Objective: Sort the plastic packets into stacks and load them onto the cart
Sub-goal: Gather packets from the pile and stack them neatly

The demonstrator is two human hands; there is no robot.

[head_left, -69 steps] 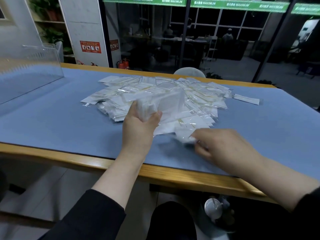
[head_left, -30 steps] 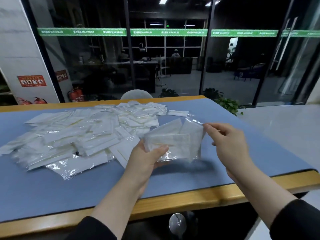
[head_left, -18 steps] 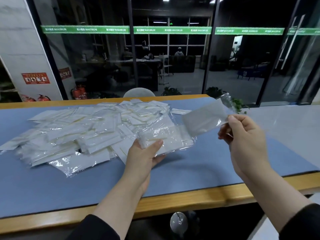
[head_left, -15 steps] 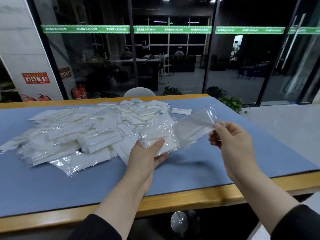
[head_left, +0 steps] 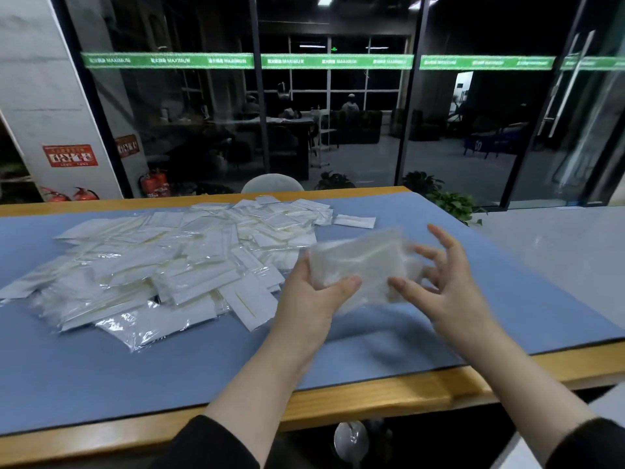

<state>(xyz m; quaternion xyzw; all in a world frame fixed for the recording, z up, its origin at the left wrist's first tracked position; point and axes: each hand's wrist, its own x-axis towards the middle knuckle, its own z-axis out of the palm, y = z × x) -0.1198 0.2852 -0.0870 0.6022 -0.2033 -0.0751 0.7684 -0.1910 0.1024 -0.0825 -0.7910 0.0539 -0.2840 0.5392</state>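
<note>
Two bare forearms seen from above, left hand (head_left: 313, 299) and right hand (head_left: 443, 292) uncovered, no gloves worn, dark black sleeves pushed up toward the elbows, cuffs loosely bunched, fabric looks plain

The stack of packets (head_left: 358, 265) in the hands is blurry, so you cannot count them; the left hand (head_left: 313, 296) hides its near corner; the fingers (head_left: 436, 255) of the right hand (head_left: 439, 286) are smeared too; the big pile (head_left: 162, 265) is cut off at the left edge; the green strip (head_left: 250, 60) has letters too fuzzy to read.
</note>
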